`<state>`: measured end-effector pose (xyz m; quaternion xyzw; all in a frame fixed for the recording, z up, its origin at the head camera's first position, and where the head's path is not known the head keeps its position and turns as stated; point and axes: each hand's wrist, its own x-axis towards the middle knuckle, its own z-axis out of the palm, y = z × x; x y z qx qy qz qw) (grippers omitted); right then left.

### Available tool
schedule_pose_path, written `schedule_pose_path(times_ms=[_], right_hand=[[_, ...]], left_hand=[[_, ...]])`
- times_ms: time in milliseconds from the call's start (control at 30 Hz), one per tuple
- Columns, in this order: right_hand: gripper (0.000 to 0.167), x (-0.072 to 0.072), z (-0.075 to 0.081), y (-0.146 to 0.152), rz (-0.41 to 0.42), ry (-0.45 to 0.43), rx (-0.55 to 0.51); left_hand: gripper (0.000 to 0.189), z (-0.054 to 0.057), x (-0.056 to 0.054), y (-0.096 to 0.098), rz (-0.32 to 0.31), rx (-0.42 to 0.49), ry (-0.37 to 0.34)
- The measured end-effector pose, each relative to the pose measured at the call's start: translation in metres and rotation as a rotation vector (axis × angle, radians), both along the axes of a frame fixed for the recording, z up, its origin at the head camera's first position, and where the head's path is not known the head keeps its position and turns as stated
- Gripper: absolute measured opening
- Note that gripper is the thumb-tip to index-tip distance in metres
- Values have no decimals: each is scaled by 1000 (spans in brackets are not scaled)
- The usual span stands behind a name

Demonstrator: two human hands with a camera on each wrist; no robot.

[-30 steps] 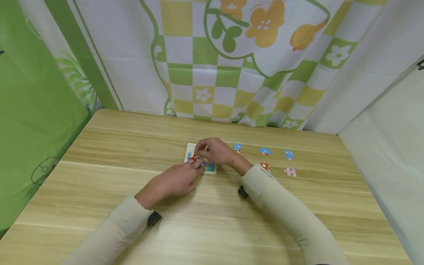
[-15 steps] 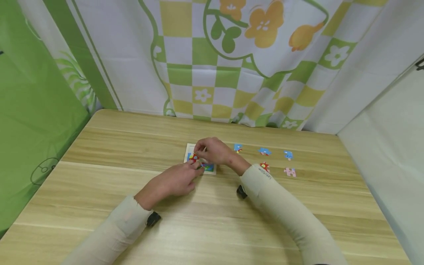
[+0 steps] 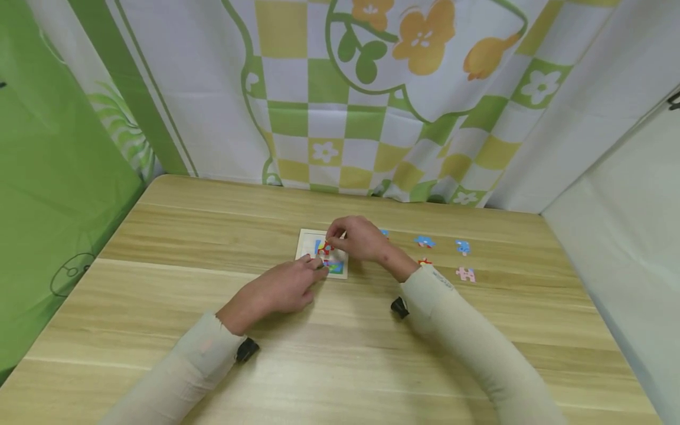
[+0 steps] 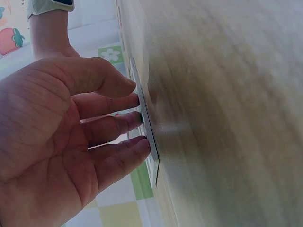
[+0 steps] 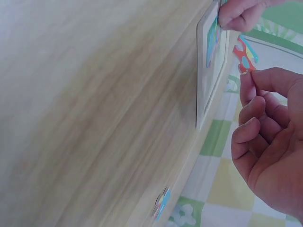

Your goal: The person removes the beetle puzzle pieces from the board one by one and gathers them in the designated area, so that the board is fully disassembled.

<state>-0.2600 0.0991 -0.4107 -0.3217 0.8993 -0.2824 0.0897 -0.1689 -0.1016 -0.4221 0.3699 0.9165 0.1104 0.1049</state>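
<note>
A small puzzle board (image 3: 306,238) with a pale frame lies on the table, part of its picture laid in along the near side. My left hand (image 3: 284,286) rests its fingertips on the board's near edge; in the left wrist view the left hand's fingers (image 4: 120,163) are extended against the thin board. My right hand (image 3: 361,239) pinches a red, blue and yellow puzzle piece (image 5: 245,56) between thumb and index finger. That piece is held over the board, tilted, and the other right fingers (image 5: 246,130) are curled beneath.
To the right of the board lie loose pieces: a blue one (image 3: 425,241), another blue one (image 3: 463,247), a pink one (image 3: 466,274) and a red one (image 3: 425,261) partly hidden by the right sleeve. A patterned curtain (image 3: 329,124) hangs behind the table (image 3: 212,230).
My right hand has moved right and slightly away from me, carrying the pinched puzzle piece from the board's left side toward its middle. The left hand stays in place.
</note>
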Motion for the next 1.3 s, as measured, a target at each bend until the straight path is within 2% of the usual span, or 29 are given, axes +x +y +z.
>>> schedule_pose_path(times_ms=[233,533,900,1133,1300], right_hand=[[9,3,1,21,-21,4,16],[11,9,7,49,-44,-6,54],[10,13,6,77,-59,-127,82],[10,15,5,92,-55,-144,77],[12,14,5,102,-51,-140,79]], left_hand=[[50,1,0,1,26,-4,-30],[51,3,-1,2,6,-2,-10],[49,2,-2,1,21,6,-28],[46,0,-3,1,9,12,14],[46,1,-3,1,22,25,4]])
